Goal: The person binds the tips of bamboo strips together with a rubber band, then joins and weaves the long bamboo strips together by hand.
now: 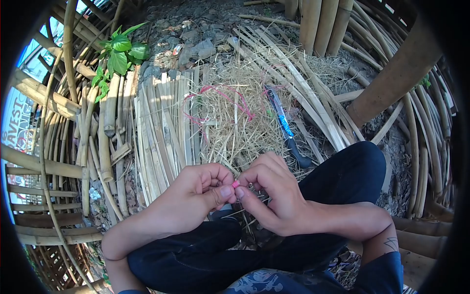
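Between the fingertips of both hands is a small bright pink piece [235,184], apparently bunched or knotted string; most of it is hidden. My left hand [200,191] pinches it from the left, fingers curled and thumb on top. From the right, my right hand [274,193] closes thumb and forefinger on it. Both hands are held over my crossed legs in dark trousers. Beyond them, loose pink string [245,109] lies in loops on a pile of pale shavings [227,132]. To the right rests a long tool [285,126] with a blue-patterned blade and a black curved handle.
Split bamboo strips [164,122] lie side by side at the left, and longer strips [298,78] run diagonally at the right. A thick bamboo pole [396,83] leans on the right. Bamboo fencing [44,166] stands at the left, near a green plant [120,51]. Stony ground [196,39] lies behind.
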`<state>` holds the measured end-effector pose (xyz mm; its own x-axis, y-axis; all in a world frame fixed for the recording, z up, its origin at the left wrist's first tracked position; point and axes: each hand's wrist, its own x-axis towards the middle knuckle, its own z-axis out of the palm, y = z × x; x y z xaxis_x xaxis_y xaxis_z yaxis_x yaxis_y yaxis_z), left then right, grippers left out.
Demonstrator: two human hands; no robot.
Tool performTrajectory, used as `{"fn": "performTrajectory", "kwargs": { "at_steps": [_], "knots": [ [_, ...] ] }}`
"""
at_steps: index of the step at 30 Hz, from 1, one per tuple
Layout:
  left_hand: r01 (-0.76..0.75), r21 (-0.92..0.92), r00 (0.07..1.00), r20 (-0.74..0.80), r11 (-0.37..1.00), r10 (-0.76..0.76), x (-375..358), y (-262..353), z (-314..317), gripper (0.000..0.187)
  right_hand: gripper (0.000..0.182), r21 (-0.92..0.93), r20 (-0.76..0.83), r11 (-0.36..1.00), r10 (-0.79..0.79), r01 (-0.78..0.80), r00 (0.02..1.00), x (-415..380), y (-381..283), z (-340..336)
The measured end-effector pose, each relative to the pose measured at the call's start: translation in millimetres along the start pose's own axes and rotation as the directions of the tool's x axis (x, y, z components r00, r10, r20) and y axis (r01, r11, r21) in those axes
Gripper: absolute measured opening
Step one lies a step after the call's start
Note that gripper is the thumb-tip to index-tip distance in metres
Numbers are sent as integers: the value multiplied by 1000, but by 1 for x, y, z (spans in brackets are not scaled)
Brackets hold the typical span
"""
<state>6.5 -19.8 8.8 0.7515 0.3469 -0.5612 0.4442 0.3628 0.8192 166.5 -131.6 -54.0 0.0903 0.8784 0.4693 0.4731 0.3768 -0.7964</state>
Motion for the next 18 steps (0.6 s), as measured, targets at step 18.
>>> {"fn": "performTrajectory", "kwargs": {
  "at_steps": [18],
  "knots": [
    [-118, 5, 987, -112, 993, 118, -1, -5, 4, 7, 29, -309, -210, 923, -300, 228, 930, -2, 1, 6]
  ]
}}
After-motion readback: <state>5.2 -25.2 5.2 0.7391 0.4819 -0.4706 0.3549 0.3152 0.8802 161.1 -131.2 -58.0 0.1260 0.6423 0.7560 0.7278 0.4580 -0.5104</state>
